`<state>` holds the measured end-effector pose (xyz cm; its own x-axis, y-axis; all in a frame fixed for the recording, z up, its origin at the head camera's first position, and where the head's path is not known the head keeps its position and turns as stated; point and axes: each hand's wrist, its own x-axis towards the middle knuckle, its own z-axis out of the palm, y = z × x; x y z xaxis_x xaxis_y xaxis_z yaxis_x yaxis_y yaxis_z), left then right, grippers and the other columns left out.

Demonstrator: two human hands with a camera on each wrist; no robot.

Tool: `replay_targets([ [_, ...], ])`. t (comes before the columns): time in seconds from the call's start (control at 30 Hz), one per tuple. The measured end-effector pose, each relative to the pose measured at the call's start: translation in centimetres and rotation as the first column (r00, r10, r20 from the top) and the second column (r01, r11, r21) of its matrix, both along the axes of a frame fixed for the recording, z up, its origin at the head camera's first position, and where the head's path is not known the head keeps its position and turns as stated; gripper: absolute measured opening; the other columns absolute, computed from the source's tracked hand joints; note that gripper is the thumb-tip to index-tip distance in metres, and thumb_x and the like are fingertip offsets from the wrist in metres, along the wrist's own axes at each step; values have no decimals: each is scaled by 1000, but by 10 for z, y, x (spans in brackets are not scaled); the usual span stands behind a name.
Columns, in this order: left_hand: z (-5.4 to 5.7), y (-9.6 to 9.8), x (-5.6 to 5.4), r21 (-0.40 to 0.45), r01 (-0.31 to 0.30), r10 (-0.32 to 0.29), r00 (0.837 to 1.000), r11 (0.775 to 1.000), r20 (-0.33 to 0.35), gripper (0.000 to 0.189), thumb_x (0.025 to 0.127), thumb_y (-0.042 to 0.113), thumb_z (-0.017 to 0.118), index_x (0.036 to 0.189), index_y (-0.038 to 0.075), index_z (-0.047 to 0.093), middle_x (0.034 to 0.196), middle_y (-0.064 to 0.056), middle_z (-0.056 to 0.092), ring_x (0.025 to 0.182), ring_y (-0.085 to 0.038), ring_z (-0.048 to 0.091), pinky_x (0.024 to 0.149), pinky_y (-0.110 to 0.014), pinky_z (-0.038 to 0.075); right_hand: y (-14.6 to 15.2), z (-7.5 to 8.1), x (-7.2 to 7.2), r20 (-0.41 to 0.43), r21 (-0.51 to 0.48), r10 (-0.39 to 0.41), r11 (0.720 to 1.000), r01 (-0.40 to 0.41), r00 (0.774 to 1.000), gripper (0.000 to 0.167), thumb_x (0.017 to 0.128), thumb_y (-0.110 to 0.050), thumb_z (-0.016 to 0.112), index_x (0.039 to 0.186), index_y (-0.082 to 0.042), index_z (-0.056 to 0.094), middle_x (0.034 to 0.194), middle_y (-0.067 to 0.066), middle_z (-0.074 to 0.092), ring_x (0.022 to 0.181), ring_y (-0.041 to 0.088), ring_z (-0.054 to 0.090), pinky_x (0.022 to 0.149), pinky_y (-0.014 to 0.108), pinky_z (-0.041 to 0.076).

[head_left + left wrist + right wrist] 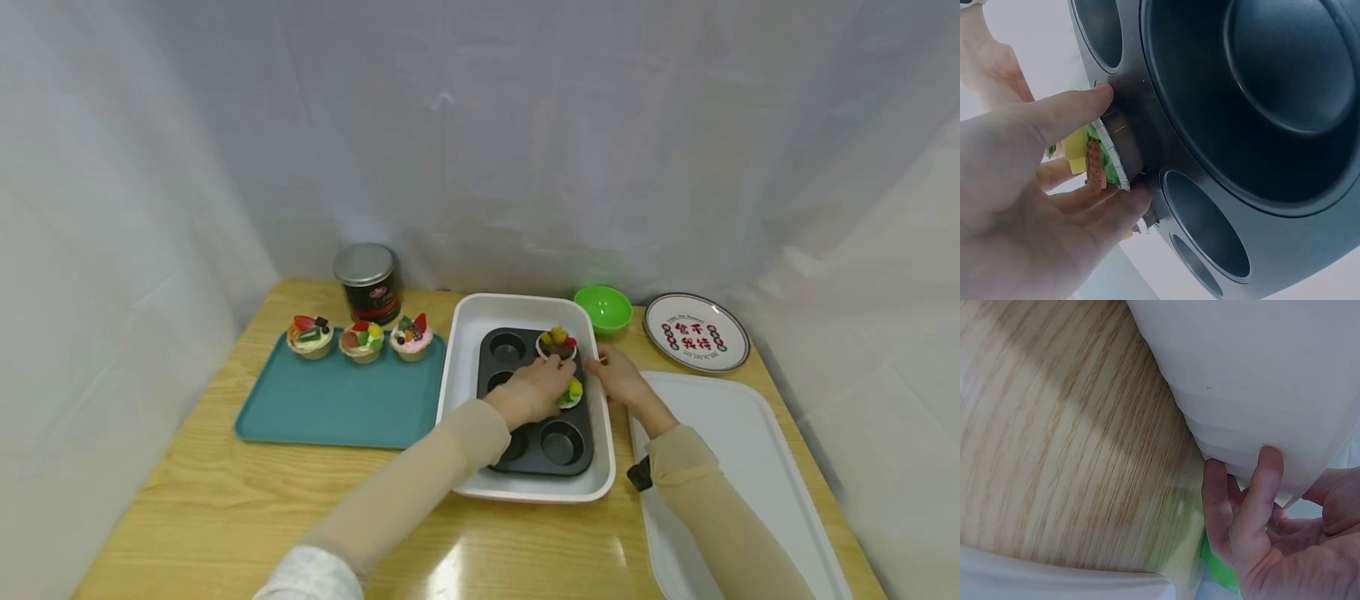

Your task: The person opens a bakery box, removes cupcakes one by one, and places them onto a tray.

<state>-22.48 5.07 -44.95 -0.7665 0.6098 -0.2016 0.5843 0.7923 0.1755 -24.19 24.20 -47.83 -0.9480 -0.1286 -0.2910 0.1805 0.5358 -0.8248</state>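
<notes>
My left hand (534, 390) reaches into the deep white tray (609, 462), over the dark muffin pan (536, 462) inside it. Thumb and fingers pinch the sides of a fruit cupcake (572, 393) with green and yellow topping, which sits at a right-hand cup in the middle row; the left wrist view shows its pale fluted edge. Behind it, a second fruit cupcake (557, 343) with a brown, yellow and red top occupies the far right cup. My right hand (617, 377) grips the white tray's right side, its fingertips on the outer wall.
Three fruit cupcakes (362, 342) line the far edge of a teal tray (330, 408) on the left, with a dark lidded tin (367, 283) behind. A green bowl (603, 308), a printed plate (696, 332) and a flat white tray (738, 450) lie to the right.
</notes>
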Motion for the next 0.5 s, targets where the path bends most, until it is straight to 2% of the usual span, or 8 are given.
replay_targets([
  [0.3, -5, 1, -4, 12, -12, 13, 1000, 1000, -27, 60, 95, 24, 79, 146, 14, 49, 140, -12, 61, 126, -28, 65, 97, -43, 60, -1, 2, 0, -1, 10, 1, 1000, -1, 1000, 48, 113, -20, 43, 152, 7, 41, 131, 38, 61, 90, 26, 74, 65, 37, 63],
  [0.43, -4, 1, -6, 15, -8, 9, 999, 1000, -41, 61, 94, 26, 79, 146, 12, 49, 137, -13, 62, 117, -28, 69, 93, -42, 61, -1, 1, 0, 0, 11, 5, 1000, -5, 1000, 48, 113, -19, 43, 153, 7, 41, 132, 38, 60, 92, 28, 74, 67, 39, 64],
  [0.5, -3, 1, -7, 43, -25, 26, 999, 999, -23, 65, 95, 29, 78, 149, 11, 47, 138, -14, 60, 113, -29, 70, 91, -42, 61, 0, 1, 0, 1, 12, 3, 1000, -3, 1000, 48, 113, -19, 43, 153, 7, 41, 132, 37, 60, 91, 26, 74, 67, 37, 64],
])
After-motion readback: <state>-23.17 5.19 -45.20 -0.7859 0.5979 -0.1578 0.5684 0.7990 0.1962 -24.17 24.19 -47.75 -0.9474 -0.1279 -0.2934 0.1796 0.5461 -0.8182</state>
